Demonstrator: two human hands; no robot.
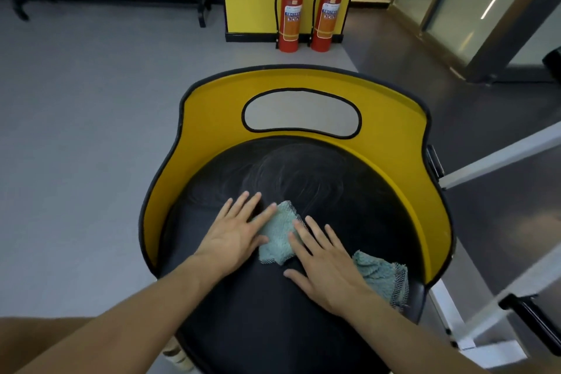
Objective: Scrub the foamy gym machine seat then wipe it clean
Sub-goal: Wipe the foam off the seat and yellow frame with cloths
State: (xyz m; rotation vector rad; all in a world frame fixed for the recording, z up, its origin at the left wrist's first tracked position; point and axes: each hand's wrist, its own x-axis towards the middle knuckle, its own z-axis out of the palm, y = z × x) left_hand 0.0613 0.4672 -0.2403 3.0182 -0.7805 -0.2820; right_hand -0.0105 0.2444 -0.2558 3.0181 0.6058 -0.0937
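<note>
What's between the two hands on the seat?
Head view: a teal cloth, flat on the black seat, with the left hand and right hand each touching it.

Gym, padded machine seat (273, 313), 2 extinguishers (290, 12)

Seat (258, 313) front cut off below; extinguisher (290, 14) labels unreadable.

fire extinguisher labels (292, 17), print too small to read
</note>
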